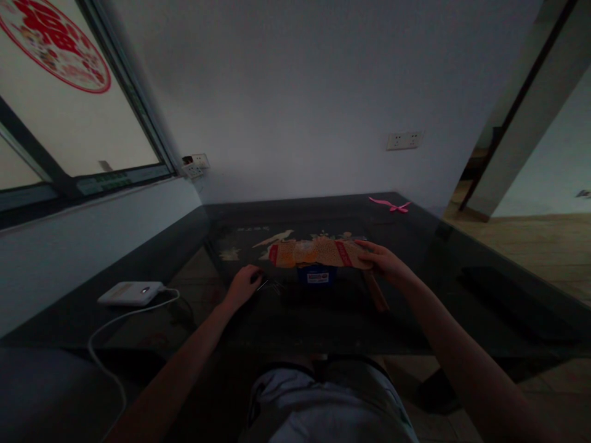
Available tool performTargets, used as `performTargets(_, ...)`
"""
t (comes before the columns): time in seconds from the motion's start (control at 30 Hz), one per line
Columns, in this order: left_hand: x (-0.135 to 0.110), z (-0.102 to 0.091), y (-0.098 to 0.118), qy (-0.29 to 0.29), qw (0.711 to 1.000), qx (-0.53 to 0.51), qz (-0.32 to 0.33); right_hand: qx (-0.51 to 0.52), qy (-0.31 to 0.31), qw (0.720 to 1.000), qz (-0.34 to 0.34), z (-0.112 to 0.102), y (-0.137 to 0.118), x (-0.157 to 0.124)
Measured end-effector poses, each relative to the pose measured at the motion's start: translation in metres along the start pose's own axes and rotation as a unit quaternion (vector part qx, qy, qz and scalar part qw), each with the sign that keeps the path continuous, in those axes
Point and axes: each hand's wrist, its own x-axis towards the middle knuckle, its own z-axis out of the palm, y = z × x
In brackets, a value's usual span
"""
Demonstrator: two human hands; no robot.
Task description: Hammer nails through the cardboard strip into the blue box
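Note:
My right hand (384, 261) grips the right end of a flat, orange-brown patterned strip with red bands (329, 252), thumb and fingers closed on its edge. The strip lies across the top of a dark blue box (317, 277) with a white label. A clear, rounded patch shows near the strip's left part. On the dark table my left hand (246, 284) is curled, and a thin shiny metal piece (263, 285) sticks out at its fingertips. Several thin shiny pieces (278, 286) lie between that hand and the box. Below my right hand is a brown stick (377, 294).
A white power bank (131, 293) with a white cable (106, 323) sits at the table's left. A pink ribbon-like piece (398, 208) lies at the far right corner. Along the right side rests a flat black object (512, 301). The wall borders the table's far edge.

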Motion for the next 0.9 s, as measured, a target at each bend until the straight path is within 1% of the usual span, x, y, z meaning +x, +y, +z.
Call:
performTargets(0.13,0.000,0.002,-0.003,0.000,1.000,-0.008,-0.007,0.002,-0.011,1.000,-0.002,0.000,0.002,0.001)
performTargets(0.23,0.002,0.003,-0.006,0.000,0.999,-0.024,-0.028,0.018,-0.001,1.000,-0.009,-0.001,0.006,0.002)
performTargets(0.33,0.009,0.002,-0.008,-0.020,0.997,-0.041,-0.059,0.039,0.018,0.999,-0.019,-0.006,0.011,0.002)
performTargets(0.4,0.015,-0.002,-0.006,-0.044,0.996,-0.031,-0.073,0.028,0.033,0.999,-0.028,-0.012,0.016,0.001)
performTargets(0.53,0.027,-0.013,0.003,-0.097,0.991,0.030,-0.084,-0.076,0.077,0.994,-0.023,-0.024,0.027,-0.001)
performTargets(0.67,0.035,-0.022,0.016,-0.130,0.979,0.128,-0.088,-0.162,0.080,0.983,-0.015,-0.031,0.037,-0.002)
performTargets(0.8,0.035,-0.025,0.023,-0.140,0.966,0.201,-0.088,-0.222,0.069,0.971,-0.047,-0.033,0.044,0.000)
performTargets(0.9,0.032,-0.023,0.022,-0.128,0.961,0.230,-0.088,-0.263,0.067,0.961,-0.056,-0.033,0.047,0.000)
